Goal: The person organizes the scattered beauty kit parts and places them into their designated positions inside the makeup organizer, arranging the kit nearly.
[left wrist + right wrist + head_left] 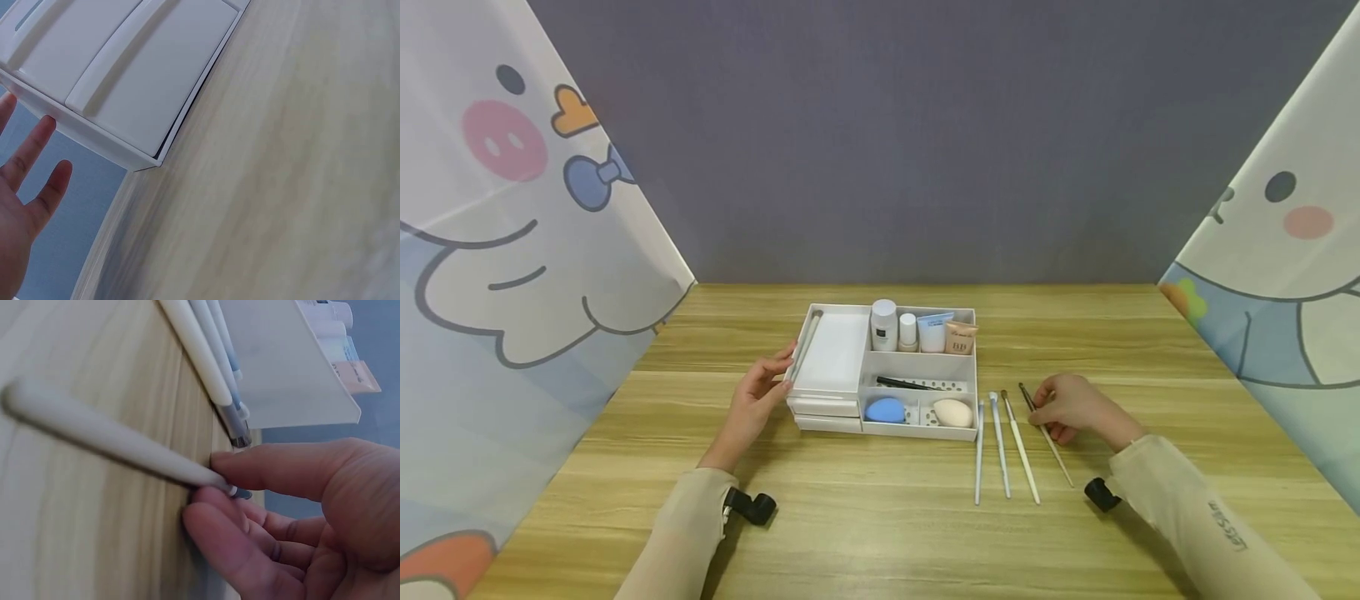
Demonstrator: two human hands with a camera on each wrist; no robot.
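Note:
My right hand [1070,407] pinches a thin makeup brush [1059,461] between thumb and fingers, near its dark bristle end. In the right wrist view the pale handle [119,439] slants low over the wood. To its left lie three more brushes, the nearest a cream-handled makeup brush [1024,457]. My left hand [757,403] is at the left side of a white cosmetics organizer [831,358], fingertips right at its wall, fingers spread in the left wrist view. Another brush [807,343] lies along the organizer's top left edge.
In the organizer's back compartment stand a white bottle [883,326], a small white-capped bottle [907,332] and two tubes. A black pencil [906,382] lies in the middle one. A blue sponge [886,410] and a cream sponge [953,412] sit in front, beside drawers [826,407].

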